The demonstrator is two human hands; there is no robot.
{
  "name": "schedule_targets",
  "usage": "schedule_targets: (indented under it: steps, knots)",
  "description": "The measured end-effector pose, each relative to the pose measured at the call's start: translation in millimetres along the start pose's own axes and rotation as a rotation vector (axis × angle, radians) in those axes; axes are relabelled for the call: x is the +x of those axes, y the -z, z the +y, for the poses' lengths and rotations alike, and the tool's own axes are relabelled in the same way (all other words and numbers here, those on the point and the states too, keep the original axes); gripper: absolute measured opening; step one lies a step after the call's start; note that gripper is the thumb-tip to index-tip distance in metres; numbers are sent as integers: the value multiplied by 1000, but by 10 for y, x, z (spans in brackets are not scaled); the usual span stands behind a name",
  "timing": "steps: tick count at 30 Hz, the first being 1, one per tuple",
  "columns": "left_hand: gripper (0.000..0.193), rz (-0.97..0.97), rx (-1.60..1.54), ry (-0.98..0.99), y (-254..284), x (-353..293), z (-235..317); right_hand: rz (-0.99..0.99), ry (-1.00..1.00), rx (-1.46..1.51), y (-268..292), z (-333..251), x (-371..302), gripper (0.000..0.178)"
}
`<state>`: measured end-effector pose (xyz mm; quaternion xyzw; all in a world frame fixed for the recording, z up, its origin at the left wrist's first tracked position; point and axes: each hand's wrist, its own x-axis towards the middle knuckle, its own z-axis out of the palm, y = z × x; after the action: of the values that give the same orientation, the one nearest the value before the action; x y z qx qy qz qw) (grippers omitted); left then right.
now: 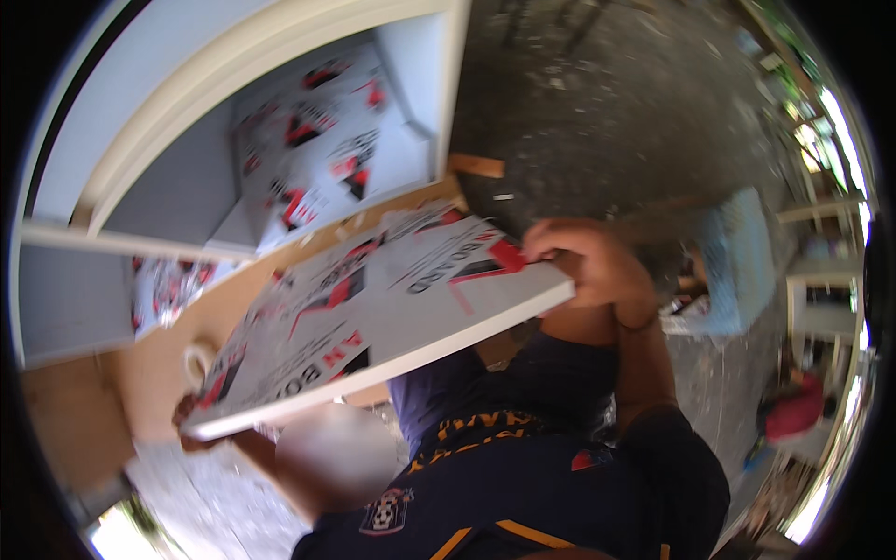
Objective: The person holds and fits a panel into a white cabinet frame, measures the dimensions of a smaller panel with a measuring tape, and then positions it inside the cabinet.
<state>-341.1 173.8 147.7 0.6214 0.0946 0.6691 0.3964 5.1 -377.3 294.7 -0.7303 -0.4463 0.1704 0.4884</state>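
A flat board panel is held tilted in front of my body, its face covered in grey film printed in red and black, its long edge white. My left hand grips the near left corner, fingers partly hidden by the board. The right end is in my right hand, with fingers bent over the top corner. Just past the panel stands a pale cabinet frame with open compartments, whose inner back panel carries the same printed film. Beside the panel's left end is a roll of tape.
A wooden surface runs along the cabinet's front. An orange-brown wood piece lies by the cabinet corner. To the right stands a blue-wrapped box-like object on the grey, littered floor. Farther right is a person in red.
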Motion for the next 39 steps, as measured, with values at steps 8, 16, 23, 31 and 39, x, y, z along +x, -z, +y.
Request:
schedule_targets:
  steps: [8,16,23,31,39]
  knots:
    - [57,7,-171,47,-519,139,-363,178,-9,-22,15,93,-82,45]
    - [70,219,143,365,-996,670,-539,317,-206,20,10,53,687,30]
    - [73,73,269,527,-1999,644,-271,518,-259,-148,-170,434,1150,25]
    - [70,112,287,557,-2282,791,135,664,-63,-278,-27,398,1306,27]
    - [71,62,292,536,-2701,1292,586,635,-67,-401,336,-105,1486,27]
